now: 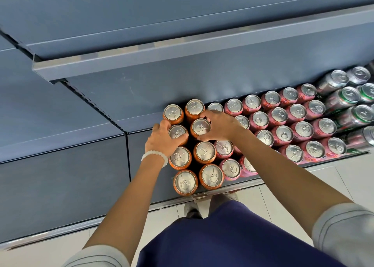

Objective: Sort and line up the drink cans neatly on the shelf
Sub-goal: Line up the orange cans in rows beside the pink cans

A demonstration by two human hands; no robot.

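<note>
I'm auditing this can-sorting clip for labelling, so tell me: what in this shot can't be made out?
- Head view: brand names on the orange cans and pink cans; seen from above, print too small.
- Pink cans beneath the right hand and forearm: count hidden.
- Green-and-silver cans: row cut off by the right edge.
- Left hand: its fingertips behind the orange can it grips.
- Back row: partly under the upper shelf.

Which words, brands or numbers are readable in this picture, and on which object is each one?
None can be read with confidence.
Print on the orange drink cans: too blurred.
Print on the pink drink cans: too blurred.
Letters on the silver-and-green drink cans at the right: partly visible, not legible.
</note>
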